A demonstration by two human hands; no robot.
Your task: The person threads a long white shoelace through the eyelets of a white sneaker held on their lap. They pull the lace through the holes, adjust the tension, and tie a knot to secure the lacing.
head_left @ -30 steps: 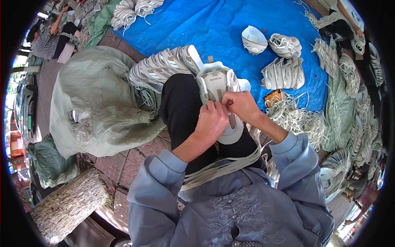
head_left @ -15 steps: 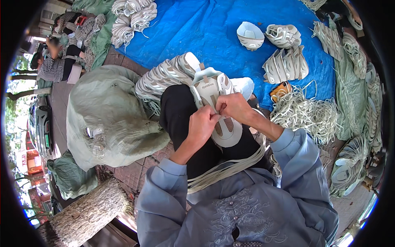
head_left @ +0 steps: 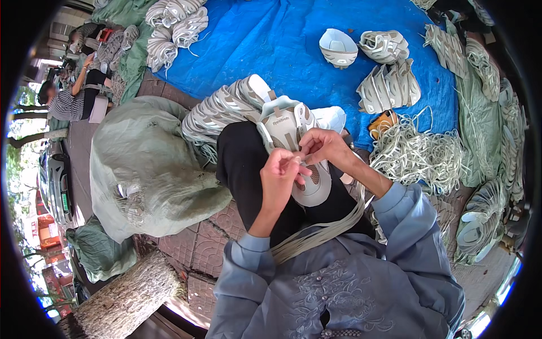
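Pale grey-beige sneaker upper lies across the wearer's black-trousered thighs, toe toward the body, tongue away. Both hands are over its lace area. Left hand: thumb and index drawn together, other fingers loosely curled and spread. Right hand: thumb and index bent to a pinch, tips right beside the left's. Can't tell whether either set of fingers grips a lace or the upper's edge; too small to read. Loose bundle of flat cream laces runs over the lap. Nested stack of uppers sits beside the left knee, next to a pale green woven sack. Right side: tangled lace pile with an orange item at its edge. Beyond, on the blue tarp: 2 separate uppers and a nested row.
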